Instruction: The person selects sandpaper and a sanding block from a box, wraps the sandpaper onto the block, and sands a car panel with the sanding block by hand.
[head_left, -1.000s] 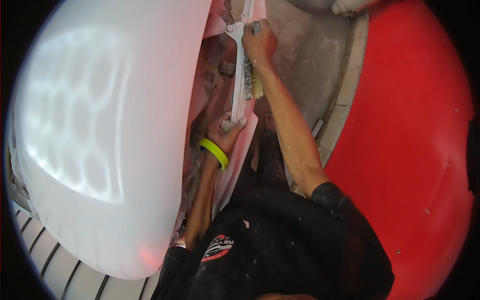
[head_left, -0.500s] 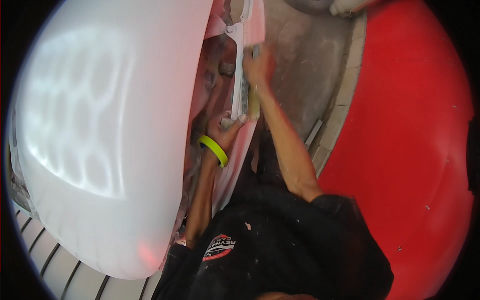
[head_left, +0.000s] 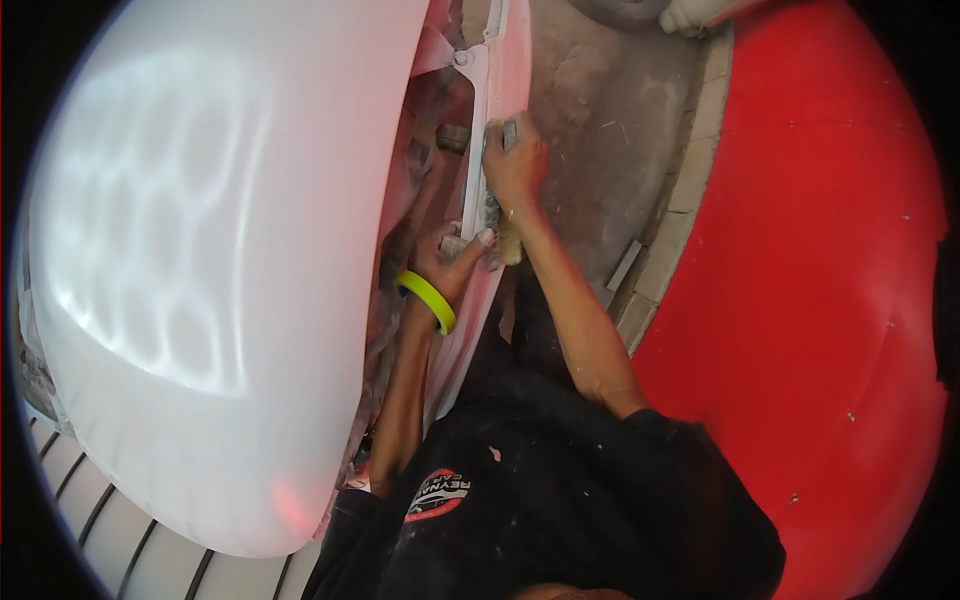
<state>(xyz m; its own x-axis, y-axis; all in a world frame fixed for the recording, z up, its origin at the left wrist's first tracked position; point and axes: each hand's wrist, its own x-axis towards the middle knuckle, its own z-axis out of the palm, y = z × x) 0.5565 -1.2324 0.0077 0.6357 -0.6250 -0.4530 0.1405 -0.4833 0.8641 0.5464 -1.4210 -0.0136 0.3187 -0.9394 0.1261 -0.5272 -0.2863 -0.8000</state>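
Note:
My right hand [head_left: 516, 165] is closed around a long, narrow sanding block [head_left: 510, 243], grey and yellowish, pressed lengthwise along a white car fender [head_left: 511, 75]. One end of the block pokes out past my knuckles and the other reaches down beside my left thumb. My left hand [head_left: 443, 258], with a yellow-green band [head_left: 428, 300] at its wrist, grips the fender's inner edge. Its thumb lies on top and its fingers curl into the gap. A small greyish piece shows by these fingers; I cannot tell whether it is held.
A large, glossy white car panel [head_left: 200, 250] fills the left side. Dark engine bay parts [head_left: 453, 137] show in the gap beside the fender. To the right are dusty ground [head_left: 620, 130], a curved row of pale blocks [head_left: 690, 180] and a big red panel [head_left: 800, 250].
My right hand and the sanding block have slid a short way toward me along the fender. My left hand has stayed in place.

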